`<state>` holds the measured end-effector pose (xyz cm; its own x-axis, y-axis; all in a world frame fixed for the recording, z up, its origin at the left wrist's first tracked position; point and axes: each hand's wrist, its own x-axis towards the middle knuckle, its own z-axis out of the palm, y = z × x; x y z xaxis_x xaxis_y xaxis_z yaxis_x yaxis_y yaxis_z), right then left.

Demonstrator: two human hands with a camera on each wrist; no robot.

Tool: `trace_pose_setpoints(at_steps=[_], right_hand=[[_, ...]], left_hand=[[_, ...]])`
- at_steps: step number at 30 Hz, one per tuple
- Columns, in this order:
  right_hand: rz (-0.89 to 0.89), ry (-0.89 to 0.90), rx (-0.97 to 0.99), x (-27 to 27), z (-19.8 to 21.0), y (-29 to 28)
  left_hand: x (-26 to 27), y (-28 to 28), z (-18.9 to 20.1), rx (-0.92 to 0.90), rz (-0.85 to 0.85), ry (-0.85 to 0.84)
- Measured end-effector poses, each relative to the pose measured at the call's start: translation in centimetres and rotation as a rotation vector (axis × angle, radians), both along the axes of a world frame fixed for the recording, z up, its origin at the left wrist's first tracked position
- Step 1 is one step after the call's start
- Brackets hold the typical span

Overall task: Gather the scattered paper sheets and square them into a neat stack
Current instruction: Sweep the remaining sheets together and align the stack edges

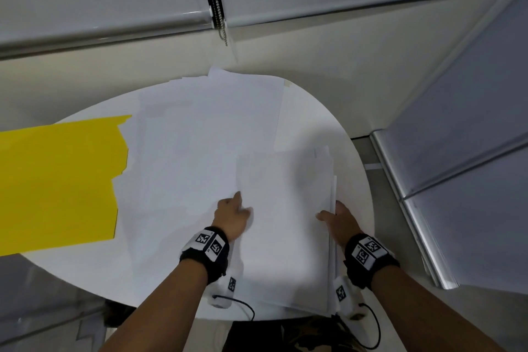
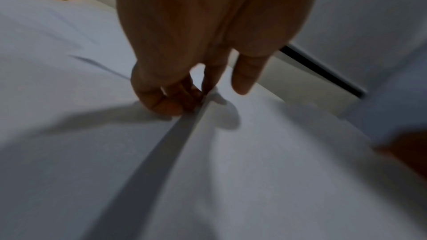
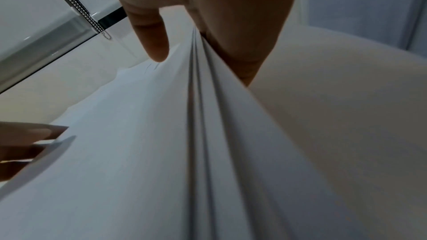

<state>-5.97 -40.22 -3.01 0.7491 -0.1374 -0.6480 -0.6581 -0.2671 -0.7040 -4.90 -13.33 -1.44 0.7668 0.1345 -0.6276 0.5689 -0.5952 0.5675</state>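
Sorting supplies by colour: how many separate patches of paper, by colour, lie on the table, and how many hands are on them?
White paper: 2 patches, the gathered pile and the loose spread; single sheets cannot be counted
Yellow paper: 1
Hands: 2, left hand and right hand
Total: 5

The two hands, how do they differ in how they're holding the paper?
The left hand pinches a single sheet's edge with curled fingertips; the right hand grips a bundle of several sheets, thumb on top and fingers underneath. The left hand sits over the papers spread on the table; the right hand is at the bundle's right edge, near the table's rim. Both hold white paper and wear wrist bands.
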Motion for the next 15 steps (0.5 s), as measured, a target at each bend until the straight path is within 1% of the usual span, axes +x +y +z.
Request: trace_pose_setpoints(at_steps=[2,6,8,10,11,13,15], right_hand=[[0.025,0.017,0.003,-0.1,0.1,0.1],[0.163,-0.004,0.012,0.0,1.1,-0.1],[0.153,-0.066,0.034,0.2,2.2,-0.3],[0.130,-0.157,0.065,0.5,3.9,-0.6],[0.127,-0.198,0.090,0.7,5.0,-0.8],[0.100,-0.289,0.154,1.2,7.1,-1.0],[0.043,-0.387,0.187,2.0,9.6,-1.0]], left_hand=[[-0.6,-0.3,-0.6,0.036,-0.079,0.024],[-1.1,-0.9,-0.5,-0.012,-0.072,0.043],[-0.8,-0.6,-0.4,-0.070,-0.022,0.014],[-0.4,0.2,-0.3,-0.179,0.094,-0.032],[-0.1,0.4,0.5,-0.247,0.160,-0.064],[0.6,0.5,4.2,-0.415,0.276,-0.168],[1.9,0.4,7.9,-0.576,0.324,-0.298]])
